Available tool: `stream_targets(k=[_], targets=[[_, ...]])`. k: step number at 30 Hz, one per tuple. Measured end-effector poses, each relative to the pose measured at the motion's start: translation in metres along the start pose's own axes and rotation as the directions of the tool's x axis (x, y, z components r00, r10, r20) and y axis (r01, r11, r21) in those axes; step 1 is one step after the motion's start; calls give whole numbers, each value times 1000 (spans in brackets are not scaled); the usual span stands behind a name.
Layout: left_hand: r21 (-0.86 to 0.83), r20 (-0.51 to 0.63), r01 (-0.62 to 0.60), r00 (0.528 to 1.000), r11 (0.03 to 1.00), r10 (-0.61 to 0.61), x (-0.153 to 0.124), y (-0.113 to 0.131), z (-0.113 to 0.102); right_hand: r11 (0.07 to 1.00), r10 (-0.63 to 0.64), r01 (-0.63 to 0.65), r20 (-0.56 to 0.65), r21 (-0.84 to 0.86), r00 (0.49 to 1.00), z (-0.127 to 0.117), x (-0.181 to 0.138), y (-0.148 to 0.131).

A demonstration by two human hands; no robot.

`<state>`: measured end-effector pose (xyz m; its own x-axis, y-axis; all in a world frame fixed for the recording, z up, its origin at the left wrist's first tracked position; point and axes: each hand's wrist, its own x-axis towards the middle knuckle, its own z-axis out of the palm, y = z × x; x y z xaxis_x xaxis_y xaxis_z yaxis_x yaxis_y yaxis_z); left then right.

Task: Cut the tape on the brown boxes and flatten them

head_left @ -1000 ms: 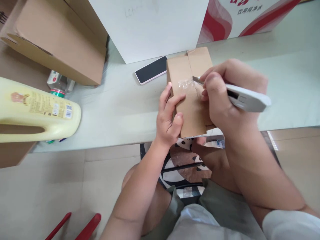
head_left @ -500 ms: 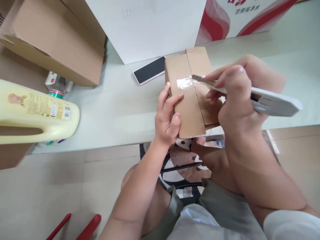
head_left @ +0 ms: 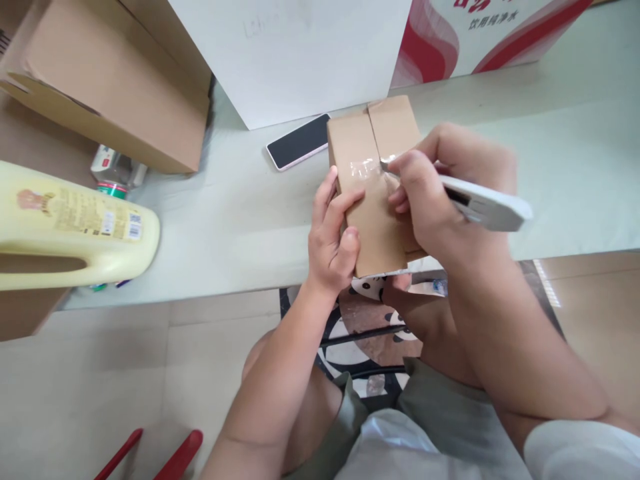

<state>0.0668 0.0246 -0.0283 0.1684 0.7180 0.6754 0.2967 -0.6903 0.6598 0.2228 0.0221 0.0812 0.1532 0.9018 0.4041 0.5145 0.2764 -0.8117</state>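
Observation:
A small brown cardboard box (head_left: 377, 227) rests at the table's front edge, a seam running down its top face. Clear, shiny tape (head_left: 364, 169) crosses that seam. My left hand (head_left: 334, 233) grips the box by its left side, thumb and fingers bent over the edge. In my right hand (head_left: 450, 193) is a utility knife (head_left: 493, 205) with a pale handle, its fingers closed around it. The blade's tip meets the seam beside the tape. The right hand hides part of the box's right side.
Behind the box lies a phone (head_left: 300, 141), close to a large white carton (head_left: 305, 60). A red-and-white carton (head_left: 480, 40) stands at back right. On the left are a yellow jug (head_left: 100, 227), a clear bottle (head_left: 113, 170) and a big cardboard box (head_left: 120, 80).
My right hand has moved left and closer to the box with the utility knife, its blade now lower at the seam. The box has shifted slightly left; my left hand keeps its hold.

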Motion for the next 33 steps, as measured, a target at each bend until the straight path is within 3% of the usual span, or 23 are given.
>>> stream_targets(k=[3,7,10,21,28,31,33], targets=[[3,6,13,1000,1000,-13,0,0,0,998,42,-42,11,48,999,0,0,-1],[9,5,22,1000,1000,-22,0,1,-1,973,76,-44,-132,228,988,-1,-5,-1],[8,10,23,1000,1000,-23,1,2,-1,950,105,-55,-147,308,984,-2,-7,-1],[-13,-12,9,1000,1000,-9,1,-2,0,970,92,-71,-82,232,992,-2,-1,-2],[-17,28,9,1000,1000,-8,1,-6,-1,913,76,69,-336,401,939,-6,-9,-4],[-51,30,7,1000,999,-5,1,-10,-3,898,16,178,-436,401,900,-13,-9,-7],[-68,35,18,999,998,-16,0,-13,-6,883,-14,259,-531,391,847,-17,-7,-1]])
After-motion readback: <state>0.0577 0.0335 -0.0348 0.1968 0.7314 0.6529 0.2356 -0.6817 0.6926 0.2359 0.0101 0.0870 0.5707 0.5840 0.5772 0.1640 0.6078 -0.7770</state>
